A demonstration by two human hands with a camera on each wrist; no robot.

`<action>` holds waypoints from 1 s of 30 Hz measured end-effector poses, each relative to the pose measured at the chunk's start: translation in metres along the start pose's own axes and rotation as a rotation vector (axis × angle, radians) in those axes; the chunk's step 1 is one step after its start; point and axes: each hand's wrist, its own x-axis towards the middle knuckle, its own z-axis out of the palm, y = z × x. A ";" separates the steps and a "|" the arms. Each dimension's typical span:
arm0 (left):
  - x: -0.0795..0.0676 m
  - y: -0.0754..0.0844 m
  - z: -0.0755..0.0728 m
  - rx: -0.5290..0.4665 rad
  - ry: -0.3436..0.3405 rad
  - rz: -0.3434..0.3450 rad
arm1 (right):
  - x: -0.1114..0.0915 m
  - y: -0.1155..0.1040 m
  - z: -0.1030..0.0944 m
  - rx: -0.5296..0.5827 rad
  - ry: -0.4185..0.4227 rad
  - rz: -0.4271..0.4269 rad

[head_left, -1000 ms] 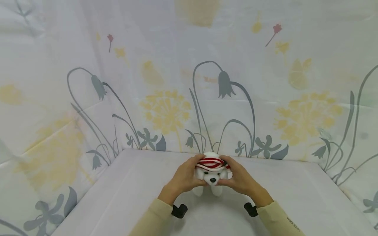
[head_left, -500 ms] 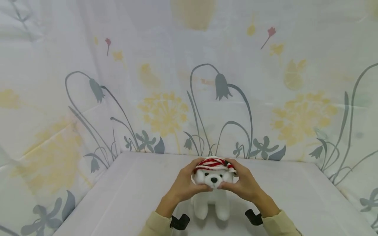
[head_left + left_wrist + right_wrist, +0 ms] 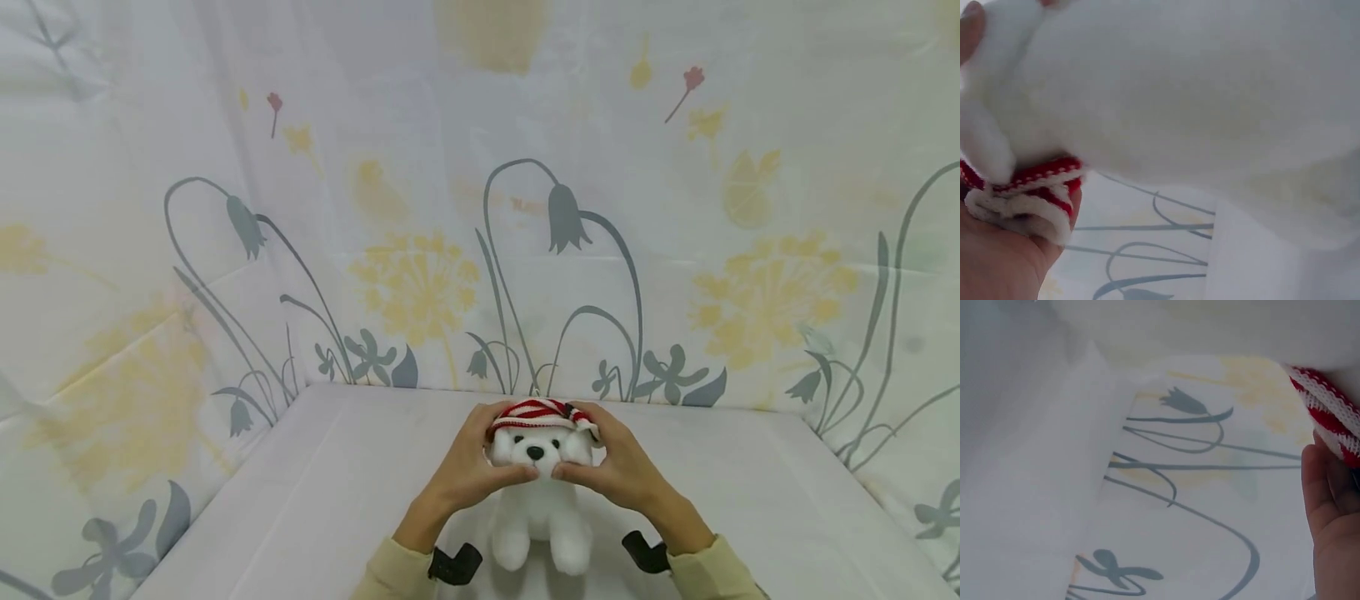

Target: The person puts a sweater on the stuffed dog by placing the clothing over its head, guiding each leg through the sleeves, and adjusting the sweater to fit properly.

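A white plush dog [image 3: 534,504] with a black nose faces me, its front legs hanging down toward the white surface. On its head sits a red-and-white striped knit hat [image 3: 536,412]. My left hand [image 3: 468,462] grips one side of the head, thumb under the muzzle and fingers up at the hat. On the other side my right hand [image 3: 618,462] holds it the same way. In the left wrist view the dog's white body [image 3: 1166,94] fills the upper part, with the knit hat [image 3: 1029,194] against my palm. The right wrist view shows my fingers behind the striped hat [image 3: 1332,415].
A white table [image 3: 360,450] spreads under the dog. Behind it and at both sides hangs a pale curtain [image 3: 420,125] printed with grey and yellow flowers. Black curved pieces [image 3: 456,565] stick out from both wrists.
The dog, held between both hands, has come up and tilted back, so its face, chest and front legs now show more fully. The grip on both sides stays.
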 end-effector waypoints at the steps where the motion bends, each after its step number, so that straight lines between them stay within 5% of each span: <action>1: 0.000 0.001 0.000 0.003 0.003 0.005 | 0.000 0.003 0.000 -0.007 -0.004 -0.001; 10: -0.003 0.041 -0.005 0.034 0.036 0.090 | 0.004 -0.038 -0.001 -0.056 0.046 -0.112; 19: 0.001 0.007 0.004 0.129 0.086 0.147 | 0.001 -0.003 0.006 -0.115 0.094 -0.152; 30: 0.001 0.014 0.004 0.147 0.077 0.128 | 0.002 -0.014 0.004 -0.208 0.081 -0.217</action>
